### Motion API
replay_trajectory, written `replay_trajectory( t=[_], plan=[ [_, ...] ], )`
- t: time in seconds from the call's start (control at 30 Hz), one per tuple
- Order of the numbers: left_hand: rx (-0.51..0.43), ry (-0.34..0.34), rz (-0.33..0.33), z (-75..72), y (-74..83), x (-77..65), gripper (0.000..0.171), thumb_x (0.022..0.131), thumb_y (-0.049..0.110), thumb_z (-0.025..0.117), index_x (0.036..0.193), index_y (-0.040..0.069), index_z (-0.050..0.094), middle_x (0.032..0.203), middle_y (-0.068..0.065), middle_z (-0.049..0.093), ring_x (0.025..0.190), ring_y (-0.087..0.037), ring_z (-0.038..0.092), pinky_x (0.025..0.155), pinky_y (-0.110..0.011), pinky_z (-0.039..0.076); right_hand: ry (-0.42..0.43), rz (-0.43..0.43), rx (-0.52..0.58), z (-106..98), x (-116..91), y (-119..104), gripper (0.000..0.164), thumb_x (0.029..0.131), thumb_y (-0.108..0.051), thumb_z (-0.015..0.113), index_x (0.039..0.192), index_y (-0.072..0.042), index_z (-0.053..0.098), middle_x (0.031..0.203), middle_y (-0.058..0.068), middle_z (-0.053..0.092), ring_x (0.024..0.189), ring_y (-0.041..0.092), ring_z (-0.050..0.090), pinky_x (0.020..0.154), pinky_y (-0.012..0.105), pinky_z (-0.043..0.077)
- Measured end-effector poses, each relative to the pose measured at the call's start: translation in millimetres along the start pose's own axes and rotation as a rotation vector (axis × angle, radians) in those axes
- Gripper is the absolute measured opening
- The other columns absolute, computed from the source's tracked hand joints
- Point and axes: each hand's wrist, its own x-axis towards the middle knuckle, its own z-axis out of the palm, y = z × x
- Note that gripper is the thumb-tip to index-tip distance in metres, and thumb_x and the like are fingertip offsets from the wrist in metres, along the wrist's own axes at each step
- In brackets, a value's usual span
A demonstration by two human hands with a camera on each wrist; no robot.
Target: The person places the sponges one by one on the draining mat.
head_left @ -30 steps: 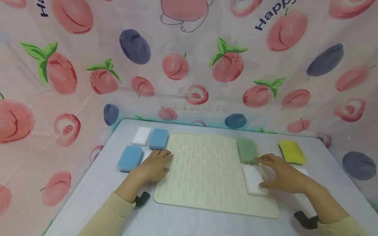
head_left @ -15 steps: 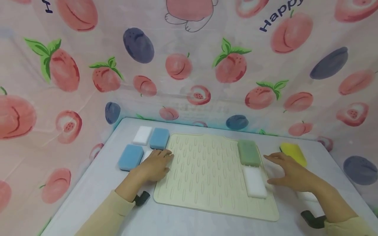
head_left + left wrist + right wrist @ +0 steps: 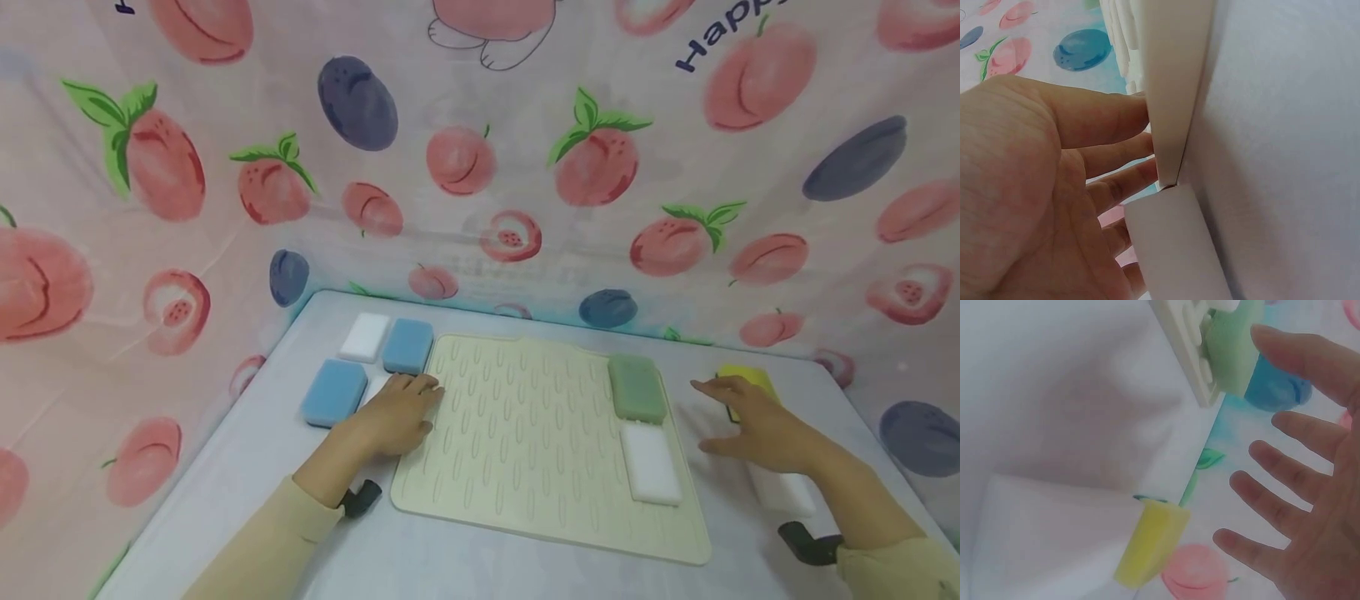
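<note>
My left hand rests on the left edge of a cream ribbed mat, its fingertips against the mat's side in the left wrist view. Beside those fingers lies a white sponge, partly covered by the hand in the head view. At the mat's right side, a green sponge sits behind a white sponge. My right hand is held above the table right of the mat, fingers spread and holding nothing. It partly hides a yellow sponge and another white sponge.
Left of the mat lie two blue sponges, one farther back and one nearer, plus a white sponge at the rear. A fruit-print curtain hangs behind and to the sides of the white table.
My right hand has drawn away from the green and white sponges on the mat and moved right, over the yellow one. The left hand stays at the mat edge.
</note>
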Motion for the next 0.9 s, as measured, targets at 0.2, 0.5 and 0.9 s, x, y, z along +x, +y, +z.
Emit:
replay_trajectory(
  t=[0.2, 0.5, 0.9],
  plan=[
    [0.008, 0.004, 0.004, -0.9, -0.1, 1.1, 0.054, 0.103, 0.021, 0.062, 0.152, 0.002, 0.049, 0.16, -0.014, 0.043, 0.148, -0.039, 0.037, 0.129, -0.054, 0.022, 0.017, 0.004, -0.048, -4.6, 6.1, 11.9, 0.089, 0.082, -0.036, 0.086, 0.153, 0.0, 0.046, 0.148, 0.035, 0.04, 0.132, 0.055, 0.04, 0.101, 0.078, 0.04],
    [0.012, 0.003, 0.007, -0.6, -0.7, 1.0, 0.054, 0.103, 0.02, 0.062, 0.152, 0.002, 0.05, 0.159, -0.014, 0.043, 0.146, -0.038, 0.038, 0.128, -0.054, 0.024, 0.004, 0.035, -0.082, -10.6, 12.9, 26.9, 0.09, 0.081, -0.032, 0.087, 0.153, 0.001, 0.044, 0.15, 0.035, 0.036, 0.129, 0.058, 0.039, 0.1, 0.08, 0.038],
    [-0.004, -0.001, 0.006, 0.2, -0.8, 1.5, 0.054, 0.103, 0.02, 0.062, 0.152, 0.002, 0.05, 0.16, -0.013, 0.043, 0.147, -0.038, 0.037, 0.128, -0.054, 0.023, -0.005, 0.102, -0.067, -14.4, 16.0, 42.0, 0.09, 0.079, -0.024, 0.088, 0.151, 0.005, 0.044, 0.147, 0.039, 0.035, 0.128, 0.061, 0.036, 0.103, 0.082, 0.034]
  ],
)
